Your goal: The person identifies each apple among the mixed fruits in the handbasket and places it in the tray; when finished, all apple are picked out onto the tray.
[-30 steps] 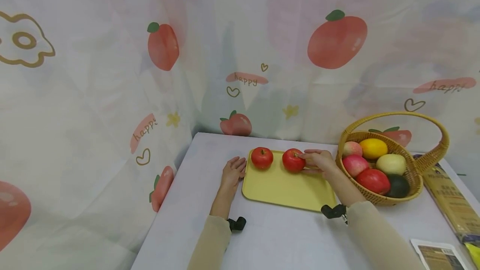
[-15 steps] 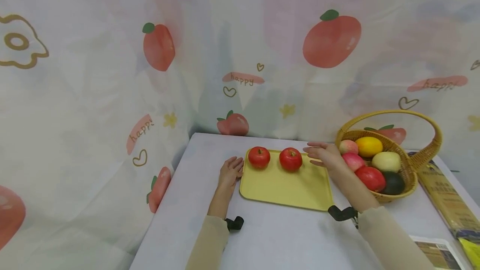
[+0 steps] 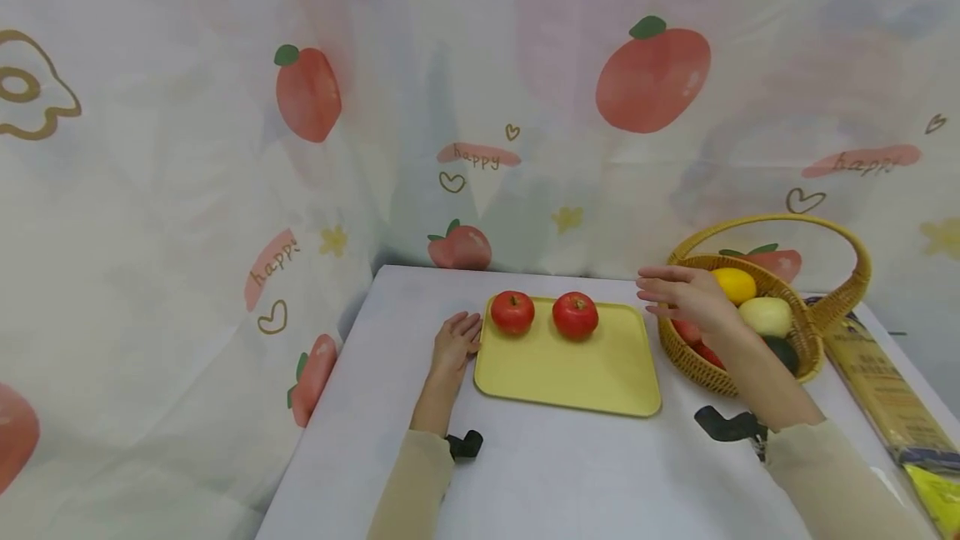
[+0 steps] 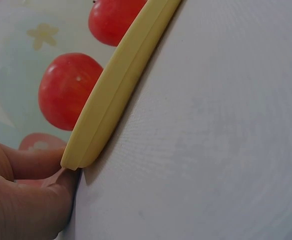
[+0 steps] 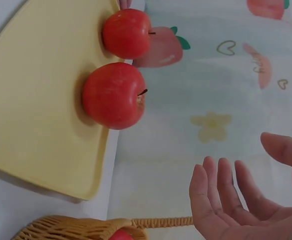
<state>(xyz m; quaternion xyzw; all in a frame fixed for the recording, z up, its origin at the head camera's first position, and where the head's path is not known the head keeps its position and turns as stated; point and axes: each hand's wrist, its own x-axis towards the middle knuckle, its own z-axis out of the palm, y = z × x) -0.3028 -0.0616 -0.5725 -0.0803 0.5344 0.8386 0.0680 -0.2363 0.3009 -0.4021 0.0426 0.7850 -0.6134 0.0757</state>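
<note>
My left hand (image 3: pixel 453 344) rests at the left edge of the yellow tray (image 3: pixel 562 390), fingers relaxed. In the left wrist view its thumb and a finger touch the tray's rim (image 4: pixel 103 110). Two red apples stand apart near the tray's far side: the left apple (image 3: pixel 513 312) and the right apple (image 3: pixel 575 316). To the right of the tray, my right hand (image 3: pixel 690 298) hovers over the left part of a wicker basket (image 3: pixel 697 369), fingers spread and loosely bent. Nothing lies in that hand, as the right wrist view of the fingers (image 5: pixel 228 190) shows.
The basket holds a yellow fruit (image 3: pixel 735 284), a pale green fruit (image 3: pixel 767 317), a dark green one (image 3: pixel 782 352) and red fruit partly hidden by my right arm. Its handle (image 3: pixel 855 273) arches high. A flat brown package (image 3: pixel 877 390) lies beyond it. Printed cloth walls stand behind and left.
My right hand has let go of the right apple and moved right, away from the tray to above the basket. The left hand stays at the tray's edge. The view has shifted slightly.
</note>
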